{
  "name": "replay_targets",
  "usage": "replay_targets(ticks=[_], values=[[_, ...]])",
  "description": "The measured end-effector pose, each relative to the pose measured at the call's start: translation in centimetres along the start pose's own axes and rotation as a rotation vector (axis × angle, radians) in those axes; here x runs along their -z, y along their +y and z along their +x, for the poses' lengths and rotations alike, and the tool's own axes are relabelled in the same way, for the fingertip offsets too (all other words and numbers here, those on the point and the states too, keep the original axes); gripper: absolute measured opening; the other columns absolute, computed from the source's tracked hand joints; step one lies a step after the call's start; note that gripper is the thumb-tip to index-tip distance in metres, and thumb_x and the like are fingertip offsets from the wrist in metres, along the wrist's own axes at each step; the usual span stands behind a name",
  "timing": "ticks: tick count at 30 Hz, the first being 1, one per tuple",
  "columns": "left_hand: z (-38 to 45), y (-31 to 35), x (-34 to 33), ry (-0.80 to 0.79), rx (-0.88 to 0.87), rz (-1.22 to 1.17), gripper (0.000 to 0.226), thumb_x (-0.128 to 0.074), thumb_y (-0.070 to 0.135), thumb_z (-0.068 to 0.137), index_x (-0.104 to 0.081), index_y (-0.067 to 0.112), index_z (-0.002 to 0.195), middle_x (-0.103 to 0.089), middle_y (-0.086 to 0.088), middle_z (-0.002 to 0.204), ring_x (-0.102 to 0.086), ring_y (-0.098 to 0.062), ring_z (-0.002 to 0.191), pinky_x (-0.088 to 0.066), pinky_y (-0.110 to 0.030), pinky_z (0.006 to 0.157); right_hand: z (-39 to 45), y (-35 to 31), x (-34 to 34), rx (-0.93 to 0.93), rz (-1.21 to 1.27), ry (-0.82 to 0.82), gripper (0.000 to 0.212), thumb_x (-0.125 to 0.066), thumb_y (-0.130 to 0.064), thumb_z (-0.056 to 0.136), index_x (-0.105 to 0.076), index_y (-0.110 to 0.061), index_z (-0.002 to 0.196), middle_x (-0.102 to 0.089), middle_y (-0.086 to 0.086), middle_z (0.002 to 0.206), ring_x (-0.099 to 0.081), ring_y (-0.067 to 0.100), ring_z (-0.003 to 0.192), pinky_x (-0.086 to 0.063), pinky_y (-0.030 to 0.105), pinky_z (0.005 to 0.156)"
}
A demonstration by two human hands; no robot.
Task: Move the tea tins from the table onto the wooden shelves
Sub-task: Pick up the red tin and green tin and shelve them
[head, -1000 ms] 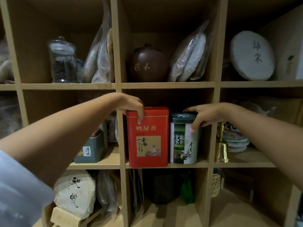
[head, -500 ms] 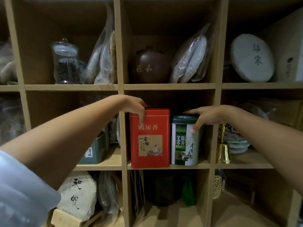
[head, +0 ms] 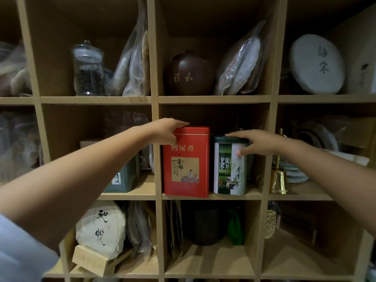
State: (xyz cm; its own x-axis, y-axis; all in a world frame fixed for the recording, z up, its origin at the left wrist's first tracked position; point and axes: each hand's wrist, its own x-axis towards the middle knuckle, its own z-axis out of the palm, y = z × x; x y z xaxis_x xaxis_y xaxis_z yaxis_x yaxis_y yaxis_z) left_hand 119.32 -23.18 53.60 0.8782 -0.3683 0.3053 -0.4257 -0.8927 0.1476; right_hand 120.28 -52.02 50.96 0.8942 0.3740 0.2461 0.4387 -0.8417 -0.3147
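Both hands are kept on tins stood side by side at the front edge of the middle shelf [head: 211,196], the left hand [head: 166,131] gripping the red tin [head: 186,163], the right hand [head: 252,142] holding the green tin [head: 230,167], so release and withdrawal are judged next.

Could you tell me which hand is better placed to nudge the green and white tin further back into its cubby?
The right hand: it already rests on the green and white tin, fingers on the lid, thumb on the front. The left hand is on the red tin beside it.

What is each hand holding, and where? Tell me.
Left hand grips the red tin at its top left corner; right hand grips the green tin by its lid.
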Motion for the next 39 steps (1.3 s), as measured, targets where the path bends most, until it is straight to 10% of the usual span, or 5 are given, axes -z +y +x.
replay_targets(ticks=[23, 39], values=[[-0.5, 1.9, -3.2, 0.331, -0.067, 0.203, 0.079, -0.067, 0.030, 0.076, -0.028, 0.024, 0.145, -0.049, -0.006, 0.138, -0.044, -0.025, 0.127, -0.035, -0.041, 0.104, -1.1, 0.3, -2.6, 0.092, -0.030, 0.155, 0.089, -0.077, -0.011, 0.071, -0.028, -0.032, 0.142, -0.025, 0.000, 0.153, 0.000, 0.020, 0.145, -0.015, 0.047, 0.116], [-2.9, 2.4, -4.0, 0.373, -0.108, 0.201, 0.093, -0.067, 0.031, 0.081, -0.007, 0.015, 0.150, -0.007, -0.007, 0.159, 0.000, -0.018, 0.146, 0.003, -0.030, 0.116, -3.0, -0.9, -3.4, 0.092, -0.126, 0.222, 0.103, -0.077, -0.020, 0.073, -0.008, -0.034, 0.148, 0.001, -0.001, 0.159, 0.012, 0.013, 0.143, -0.003, 0.036, 0.114]])
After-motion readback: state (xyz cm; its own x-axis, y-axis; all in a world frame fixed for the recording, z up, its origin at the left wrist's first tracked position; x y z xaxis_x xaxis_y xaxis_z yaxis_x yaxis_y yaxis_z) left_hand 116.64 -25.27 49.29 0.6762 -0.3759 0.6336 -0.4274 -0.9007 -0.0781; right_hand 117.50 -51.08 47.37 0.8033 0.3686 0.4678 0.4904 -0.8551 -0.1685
